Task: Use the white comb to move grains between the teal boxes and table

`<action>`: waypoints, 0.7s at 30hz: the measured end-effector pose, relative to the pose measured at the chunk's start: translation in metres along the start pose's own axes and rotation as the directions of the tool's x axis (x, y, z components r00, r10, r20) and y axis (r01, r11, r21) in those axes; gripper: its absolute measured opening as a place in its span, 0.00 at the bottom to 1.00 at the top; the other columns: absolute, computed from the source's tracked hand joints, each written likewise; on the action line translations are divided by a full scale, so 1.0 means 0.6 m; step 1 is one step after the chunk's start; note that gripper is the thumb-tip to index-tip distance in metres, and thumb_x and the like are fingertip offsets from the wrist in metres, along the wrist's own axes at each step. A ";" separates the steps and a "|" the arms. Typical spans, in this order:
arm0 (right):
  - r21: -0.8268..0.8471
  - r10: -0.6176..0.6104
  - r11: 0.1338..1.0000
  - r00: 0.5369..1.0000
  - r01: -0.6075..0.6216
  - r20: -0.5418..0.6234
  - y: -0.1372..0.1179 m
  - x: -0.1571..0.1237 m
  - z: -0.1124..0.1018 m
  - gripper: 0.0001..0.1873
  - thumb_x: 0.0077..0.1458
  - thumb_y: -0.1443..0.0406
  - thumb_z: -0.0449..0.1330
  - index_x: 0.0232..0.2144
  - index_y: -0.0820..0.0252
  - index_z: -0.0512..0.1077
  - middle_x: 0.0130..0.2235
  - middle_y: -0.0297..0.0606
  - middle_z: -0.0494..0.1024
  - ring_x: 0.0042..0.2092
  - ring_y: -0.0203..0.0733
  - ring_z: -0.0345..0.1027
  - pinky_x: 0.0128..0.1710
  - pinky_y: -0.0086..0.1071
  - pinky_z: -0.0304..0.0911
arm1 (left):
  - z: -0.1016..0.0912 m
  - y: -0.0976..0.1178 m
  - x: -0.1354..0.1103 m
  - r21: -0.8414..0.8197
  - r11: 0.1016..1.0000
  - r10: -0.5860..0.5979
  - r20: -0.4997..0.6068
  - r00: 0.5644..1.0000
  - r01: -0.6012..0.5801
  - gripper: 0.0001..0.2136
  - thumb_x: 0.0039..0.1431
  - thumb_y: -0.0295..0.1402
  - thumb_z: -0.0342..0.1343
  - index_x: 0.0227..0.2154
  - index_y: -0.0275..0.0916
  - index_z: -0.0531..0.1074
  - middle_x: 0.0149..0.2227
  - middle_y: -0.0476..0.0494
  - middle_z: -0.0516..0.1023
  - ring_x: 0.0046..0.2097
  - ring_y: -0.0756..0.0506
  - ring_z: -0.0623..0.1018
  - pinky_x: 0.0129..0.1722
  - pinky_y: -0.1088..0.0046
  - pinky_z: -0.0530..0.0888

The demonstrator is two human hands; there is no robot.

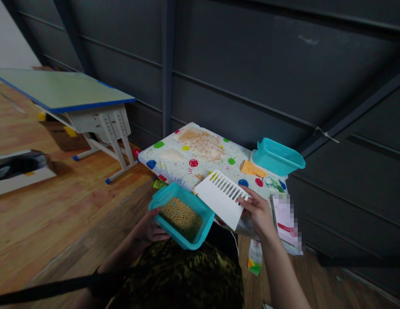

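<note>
My left hand [151, 228] grips the near-left side of a teal plastic tub [204, 229], held below the table's front edge. Dried yellow beans [182, 218], like soybeans, cover its bottom. My right hand [258, 209] pinches the right end of a flat white scraper [217, 201] with a row of slots. The scraper's lower left edge is over the tub's right rim; whether they touch I cannot tell. A few beans [199, 176] lie on the cloth beside the scraper. Farther back is a spread of beans [200, 141] mixed with pale grains, with a white heap [172, 155] to its left.
The table has a dotted white cloth [215, 165]. At its right are another teal tub [279, 156], an orange cloth [253, 168], a green-and-white packet [273, 184] and papers [285, 214]. A dark panelled wall [238, 77] stands behind; a desk [67, 90] is at left.
</note>
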State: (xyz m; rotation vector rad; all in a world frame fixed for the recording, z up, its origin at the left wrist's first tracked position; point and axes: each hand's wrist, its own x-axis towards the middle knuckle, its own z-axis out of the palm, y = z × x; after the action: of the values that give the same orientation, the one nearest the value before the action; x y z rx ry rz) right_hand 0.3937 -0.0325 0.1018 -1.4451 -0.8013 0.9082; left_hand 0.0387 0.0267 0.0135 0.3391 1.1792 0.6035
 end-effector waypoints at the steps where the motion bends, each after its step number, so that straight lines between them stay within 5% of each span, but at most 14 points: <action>1: -0.002 -0.001 1.000 1.000 0.001 0.014 -0.001 -0.004 0.004 0.36 0.39 0.52 0.84 0.51 0.56 0.87 0.29 0.37 0.85 0.29 0.45 0.74 0.29 0.36 0.69 | -0.001 -0.002 0.002 -0.007 1.000 0.010 -0.008 1.000 -0.010 0.28 0.80 0.44 0.53 0.74 0.36 0.63 0.37 0.41 0.88 0.35 0.37 0.89 0.39 0.58 0.86; 10: 0.012 -0.100 0.994 0.965 0.106 -0.243 0.001 0.037 -0.016 0.44 0.35 0.52 0.83 0.57 0.58 0.85 0.31 0.36 0.85 0.31 0.46 0.74 0.30 0.38 0.70 | -0.013 -0.016 0.013 -0.019 0.997 0.078 0.009 0.997 -0.078 0.29 0.76 0.43 0.56 0.75 0.41 0.60 0.34 0.43 0.88 0.36 0.34 0.91 0.40 0.59 0.87; 21: 0.004 -0.040 0.999 0.992 0.041 -0.118 0.010 0.008 0.000 0.39 0.37 0.52 0.83 0.54 0.57 0.86 0.31 0.38 0.85 0.31 0.48 0.75 0.30 0.39 0.71 | -0.006 -0.009 0.006 -0.005 0.997 0.074 -0.014 0.997 -0.074 0.23 0.76 0.43 0.57 0.68 0.41 0.65 0.36 0.43 0.86 0.37 0.35 0.91 0.45 0.57 0.88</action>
State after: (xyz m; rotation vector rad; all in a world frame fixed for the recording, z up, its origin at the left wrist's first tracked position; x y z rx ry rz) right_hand 0.3956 -0.0284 0.0957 -1.4578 -0.7360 0.7865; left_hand 0.0379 0.0242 0.0066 0.3756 1.1822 0.6741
